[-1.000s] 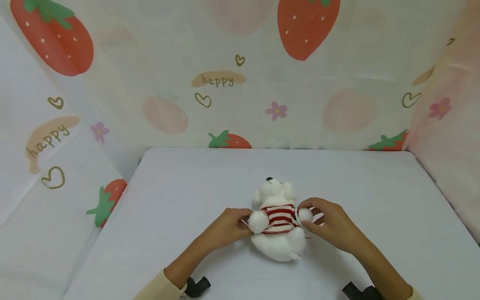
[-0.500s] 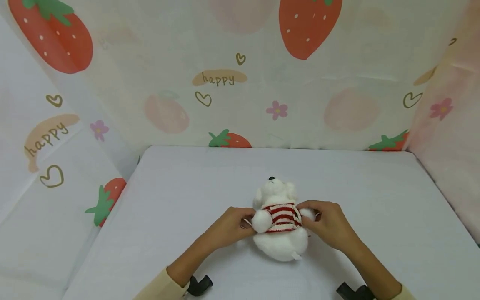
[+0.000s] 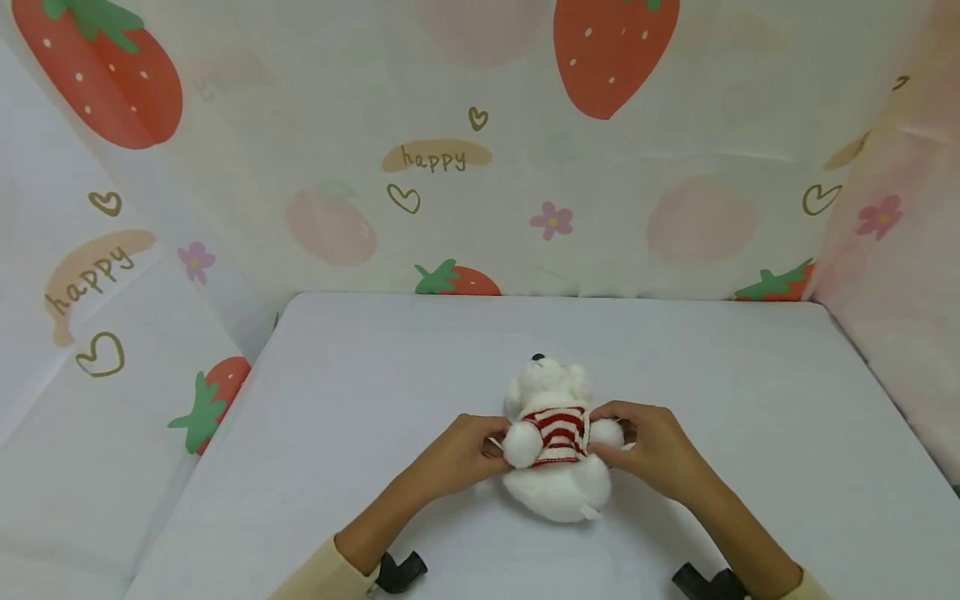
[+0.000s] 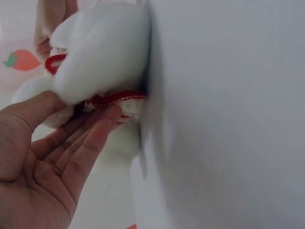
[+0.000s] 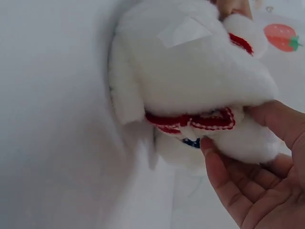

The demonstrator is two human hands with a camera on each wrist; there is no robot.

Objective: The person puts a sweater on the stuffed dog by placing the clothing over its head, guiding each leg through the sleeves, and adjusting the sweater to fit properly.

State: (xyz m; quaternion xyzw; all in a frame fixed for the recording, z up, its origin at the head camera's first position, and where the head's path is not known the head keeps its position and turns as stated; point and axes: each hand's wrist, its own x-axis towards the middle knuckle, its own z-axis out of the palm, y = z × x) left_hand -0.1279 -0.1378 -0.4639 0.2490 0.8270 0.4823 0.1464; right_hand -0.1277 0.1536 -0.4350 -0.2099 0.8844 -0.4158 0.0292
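A white plush toy in a red-and-white striped knit sweater lies on the table, its back up and its black nose pointing away. My left hand holds its left side by the arm. In the left wrist view, the fingertips touch the sweater's red hem and the thumb is against the white fur. My right hand pinches the toy's other side at the sweater edge, around the right arm. The right wrist view shows the red hem beside my index finger, with a dark blue patch beneath.
The white table reaches back to a strawberry-print cloth. Similar cloth hangs on the left and right. A black wrist mount sits below the left hand, and another black mount below the right.
My right hand has moved slightly left and closed in on the toy's side, and the sweater's right edge now sits further left. The left hand keeps its hold.
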